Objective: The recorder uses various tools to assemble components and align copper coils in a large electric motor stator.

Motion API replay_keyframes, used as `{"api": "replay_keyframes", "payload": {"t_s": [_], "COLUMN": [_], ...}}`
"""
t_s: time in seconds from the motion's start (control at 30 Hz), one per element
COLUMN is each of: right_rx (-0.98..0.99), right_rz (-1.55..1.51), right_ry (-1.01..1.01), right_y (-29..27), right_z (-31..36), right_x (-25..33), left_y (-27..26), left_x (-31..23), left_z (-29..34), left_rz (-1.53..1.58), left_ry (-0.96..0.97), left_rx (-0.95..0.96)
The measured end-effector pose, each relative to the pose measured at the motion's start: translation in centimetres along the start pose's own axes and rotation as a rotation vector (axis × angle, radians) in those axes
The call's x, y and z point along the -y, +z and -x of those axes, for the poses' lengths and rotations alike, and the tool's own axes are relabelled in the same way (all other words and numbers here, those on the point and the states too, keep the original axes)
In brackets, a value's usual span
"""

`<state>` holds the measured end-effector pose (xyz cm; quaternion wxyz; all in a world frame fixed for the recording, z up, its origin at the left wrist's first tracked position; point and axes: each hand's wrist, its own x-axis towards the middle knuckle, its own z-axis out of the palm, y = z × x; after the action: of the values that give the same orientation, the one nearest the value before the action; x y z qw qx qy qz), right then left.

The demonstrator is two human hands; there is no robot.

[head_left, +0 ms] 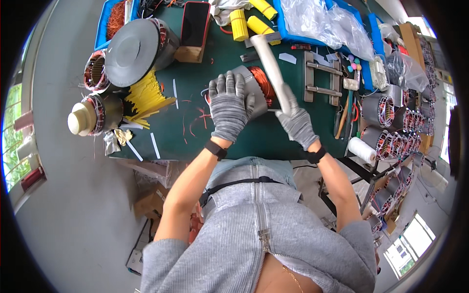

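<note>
A grey cylindrical motor stator [253,90] with orange copper windings lies on its side on the green worktable [161,117]. My left hand [228,105], in a striped grey glove, rests flat on the stator's left part with fingers stretched out and covers much of it. Just right of the windings, my gloved right hand [295,122] is closed around the pale handle of a hammer [271,66]. The handle points away from me, and its dark head seems to be at the far end, above the table.
At the left stand more stators [110,110], a round grey disc [132,52] and yellow strips [149,97]. Farther back are a phone [195,24], yellow bundles [239,25] and a blue bin [320,35]. A metal frame [322,78], hand tools [346,115] and a white roll [362,150] lie right.
</note>
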<state>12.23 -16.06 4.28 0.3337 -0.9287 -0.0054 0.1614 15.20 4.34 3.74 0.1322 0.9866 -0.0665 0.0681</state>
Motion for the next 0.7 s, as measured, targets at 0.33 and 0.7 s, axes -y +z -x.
{"api": "replay_keyframes", "payload": {"t_s": [0.33, 0.7], "right_rx": [-0.123, 0.411], "right_rz": [-0.342, -0.328], "right_ry": [-0.081, -0.074], "right_y": [-4.0, 1.3], "right_z": [-3.4, -4.0], "right_x": [-0.7, -1.2], "left_y": [1.5, 3.0], "left_x": [-1.4, -3.3], "left_z": [9.8, 14.3], "left_rz": [0.084, 0.343], "left_ry": [0.868, -0.034], "left_rx": [0.119, -0.192]}}
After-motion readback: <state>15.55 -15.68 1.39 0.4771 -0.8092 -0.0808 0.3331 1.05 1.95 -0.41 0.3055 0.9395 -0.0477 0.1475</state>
